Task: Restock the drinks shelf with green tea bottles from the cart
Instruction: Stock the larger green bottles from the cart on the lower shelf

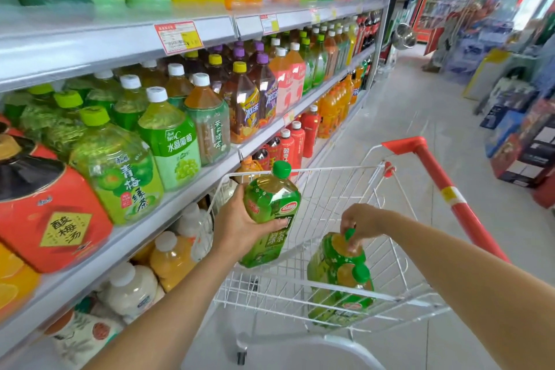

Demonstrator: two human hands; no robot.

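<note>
— On the left, the drinks shelf [192, 189] looks packed. What's she carrying?

— The left hand [237, 227] is wrapped round the label of a green tea bottle [271, 210], held up over the cart [327, 294].

— And the right?

— The right hand [359, 224] pinches the neck of a second bottle [336, 261], standing in the cart beside a third [354, 294].

— Heavy?

— Full, I'd say, with slick film. Gripping the waist seems safer than the cap.

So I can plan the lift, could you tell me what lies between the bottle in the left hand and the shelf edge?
In the head view, only the cart's white wire rim lies between the held bottle and the shelf edge.
</note>
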